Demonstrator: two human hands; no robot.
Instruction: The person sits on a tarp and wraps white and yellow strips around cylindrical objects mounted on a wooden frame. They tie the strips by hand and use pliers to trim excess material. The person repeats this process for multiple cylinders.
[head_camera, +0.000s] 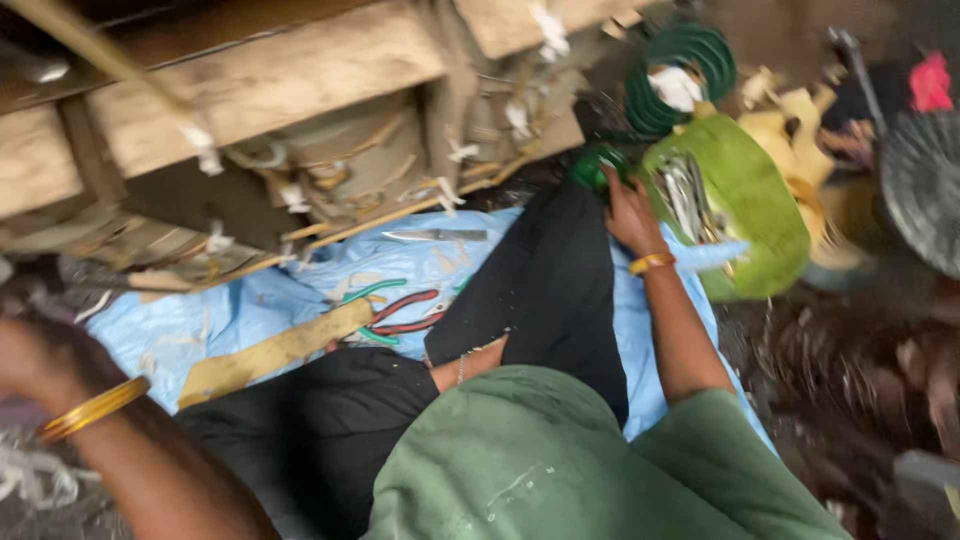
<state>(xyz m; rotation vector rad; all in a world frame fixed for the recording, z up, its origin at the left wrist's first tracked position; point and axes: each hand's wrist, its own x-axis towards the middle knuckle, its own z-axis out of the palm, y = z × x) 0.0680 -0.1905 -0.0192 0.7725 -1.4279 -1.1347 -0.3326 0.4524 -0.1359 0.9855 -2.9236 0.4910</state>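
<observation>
Much of what I am watching is smeared by motion, and the right edge is dissolving into dark brown blur that I cannot read. My left hand (18, 362) is sitting at the left border, cut off by the frame and badly blurred; only the wrist with its gold bangles (92, 408) is showing clearly, so I cannot tell whether those fingers are curled or loose. The forearm is rising from the bottom edge toward that corner.

My right hand (630, 212) is reaching forward with the arm stretched out from the green sleeve (560, 460), an orange-gold bangle (651, 263) circling the wrist. I am seeing the back of the hand; the fingers are bending down over a small dark green rounded object (598, 165) just beside the floppy lime-green cloth bag (760, 215), and they appear to be gripping it, though the object itself is mostly hidden and hard to identify. Metal tools are glinting inside the bag's mouth.

On the crumpled light blue plastic sheet (200, 320) covering the floor, red-handled and green-handled pliers (395, 312) are lying together next to a flat strip of brown cardboard (275, 352), with a steel knife blade (435, 236) farther up. A coil of dark green wire (680, 70) is resting beyond the bag.
</observation>
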